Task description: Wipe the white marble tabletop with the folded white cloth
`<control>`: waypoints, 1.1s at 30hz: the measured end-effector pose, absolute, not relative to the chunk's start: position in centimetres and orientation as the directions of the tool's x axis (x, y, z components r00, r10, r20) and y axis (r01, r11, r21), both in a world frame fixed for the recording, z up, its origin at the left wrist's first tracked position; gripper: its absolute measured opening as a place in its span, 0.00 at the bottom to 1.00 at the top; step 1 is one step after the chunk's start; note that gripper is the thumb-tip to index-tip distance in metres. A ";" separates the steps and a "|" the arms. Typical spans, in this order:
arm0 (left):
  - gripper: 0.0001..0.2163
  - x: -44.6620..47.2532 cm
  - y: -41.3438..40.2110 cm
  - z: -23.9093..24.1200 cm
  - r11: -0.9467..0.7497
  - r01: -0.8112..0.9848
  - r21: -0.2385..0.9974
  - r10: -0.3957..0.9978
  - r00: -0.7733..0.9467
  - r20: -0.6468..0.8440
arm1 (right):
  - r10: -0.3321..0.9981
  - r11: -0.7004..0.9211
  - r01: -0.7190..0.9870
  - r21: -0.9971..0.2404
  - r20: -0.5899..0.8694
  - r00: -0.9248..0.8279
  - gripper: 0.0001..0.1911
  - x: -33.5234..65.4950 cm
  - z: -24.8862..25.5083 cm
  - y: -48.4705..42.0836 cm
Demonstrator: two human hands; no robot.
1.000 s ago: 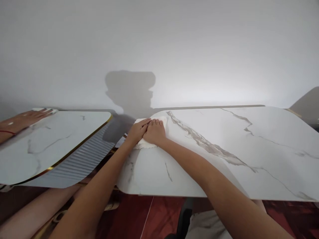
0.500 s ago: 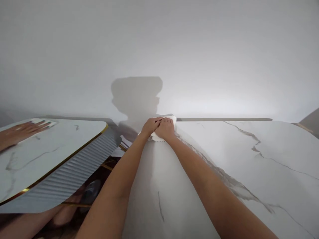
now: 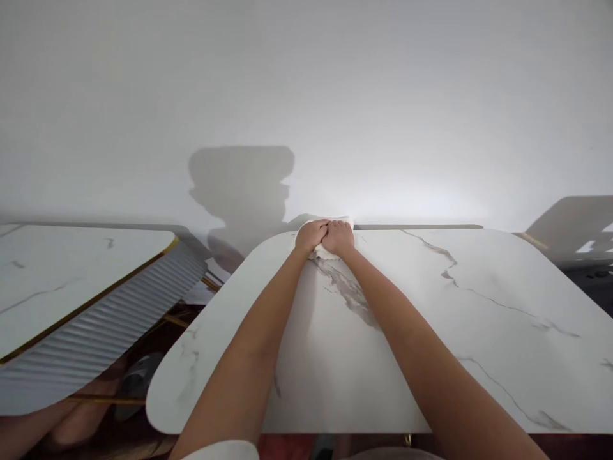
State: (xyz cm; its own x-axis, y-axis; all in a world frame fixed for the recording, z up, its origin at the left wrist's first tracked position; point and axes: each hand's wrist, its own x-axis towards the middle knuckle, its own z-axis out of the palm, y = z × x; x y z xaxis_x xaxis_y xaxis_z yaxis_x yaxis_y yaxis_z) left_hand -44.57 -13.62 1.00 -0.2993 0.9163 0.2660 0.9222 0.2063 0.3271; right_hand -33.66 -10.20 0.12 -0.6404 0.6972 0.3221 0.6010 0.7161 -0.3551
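Observation:
A white cloth (image 3: pixel 327 253) lies at the far edge of a white marble-patterned table (image 3: pixel 431 332), by the wall. My left hand (image 3: pixel 310 236) presses on the cloth's left part, its fingers curled over it. Beside it, touching, my right hand (image 3: pixel 340 237) bears down on the same cloth with fingers bent. Both arms stretch straight forward across the tabletop. Parts of the cloth are hidden beneath the hands, and a grey vein runs from its near edge toward me.
To the left stands a second marble-patterned table (image 3: pixel 96 262) with gold trim and a ribbed grey side (image 3: pixel 110 326). A gap with gold bars and part of a person's leg (image 3: pixel 79 421) separates the two. A pale wall (image 3: pixel 383 115) rises behind, carrying a head-shaped shadow.
Both hands have slid to the right along the far edge with the cloth. My view has shifted, showing more of the near edge. The other person's hand on the left table has left view.

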 end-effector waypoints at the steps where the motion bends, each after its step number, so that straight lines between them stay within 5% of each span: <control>1: 0.19 -43.6 -13.5 1.0 0.202 0.925 0.323 0.914 -0.297 0.277 | 0.688 0.725 0.597 -0.342 0.321 -0.651 0.21 -32.8 0.1 -9.9; 17: 0.17 -29.3 -9.8 0.9 0.193 0.960 0.201 0.901 -0.255 0.352 | 0.613 0.790 0.567 -0.235 0.340 -0.713 0.22 -19.0 -0.3 -4.8; 33: 0.17 -10.3 -3.5 0.5 0.061 0.955 0.291 0.918 -0.168 0.360 | 0.597 0.802 0.536 -0.262 0.394 -0.699 0.25 0.5 -0.8 2.8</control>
